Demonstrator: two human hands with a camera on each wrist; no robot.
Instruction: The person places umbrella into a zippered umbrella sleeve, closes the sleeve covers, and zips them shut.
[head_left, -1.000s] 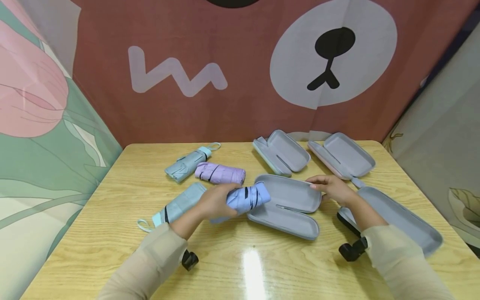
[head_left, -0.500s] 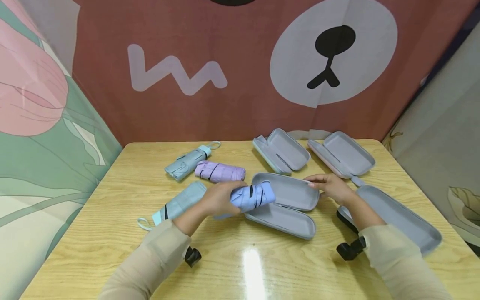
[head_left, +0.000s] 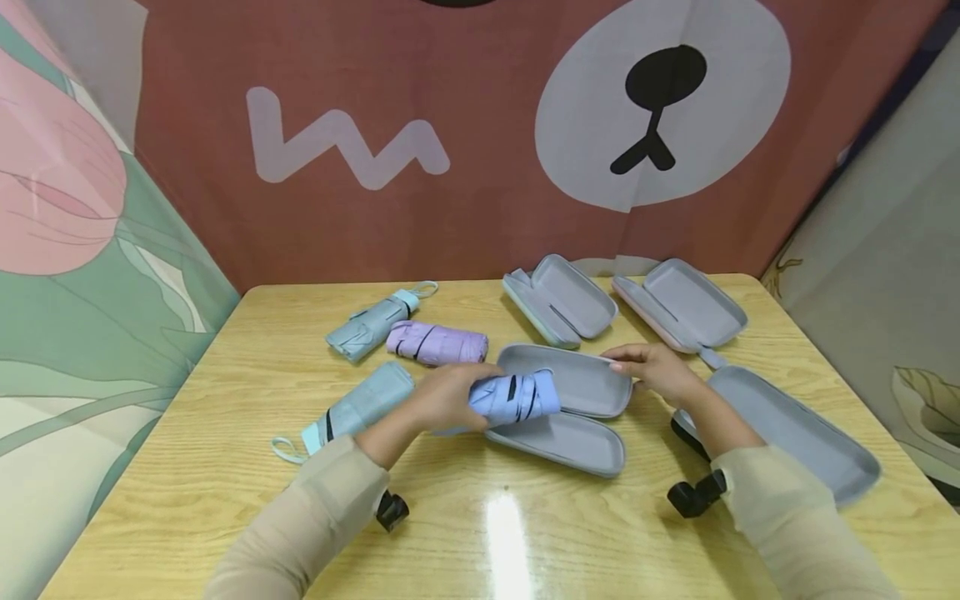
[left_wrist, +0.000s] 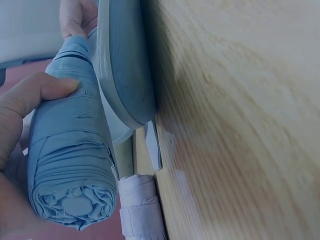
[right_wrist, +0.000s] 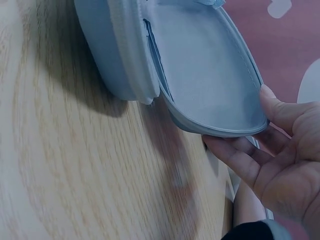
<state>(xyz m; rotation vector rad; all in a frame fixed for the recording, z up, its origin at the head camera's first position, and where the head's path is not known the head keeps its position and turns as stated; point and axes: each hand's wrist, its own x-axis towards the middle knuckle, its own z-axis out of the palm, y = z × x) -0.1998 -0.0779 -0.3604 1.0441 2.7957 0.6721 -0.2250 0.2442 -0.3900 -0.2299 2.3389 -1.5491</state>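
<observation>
In the head view my left hand [head_left: 452,398] grips a folded blue umbrella [head_left: 517,397], tilted over an open grey zip case [head_left: 577,450]. The left wrist view shows the rolled end of that umbrella [left_wrist: 72,145] close, with my thumb [left_wrist: 57,87] across its side. My right hand [head_left: 654,371] pinches the far right rim of the same case. From the right wrist, my thumb lies on the rim of the case [right_wrist: 210,75] and my fingers are under it. A purple folded umbrella [head_left: 438,343] lies just beyond my left hand.
Two teal folded umbrellas, one farther [head_left: 372,325] and one nearer [head_left: 360,406], lie on the left. Two open cases [head_left: 573,296] [head_left: 693,300] stand at the back. A larger open case [head_left: 795,433] lies under my right forearm. A fabric backdrop [head_left: 375,233] hangs behind the table.
My left hand has carried the blue umbrella a little to the right, farther over the case. The case and my right hand on its rim have shifted slightly left.
</observation>
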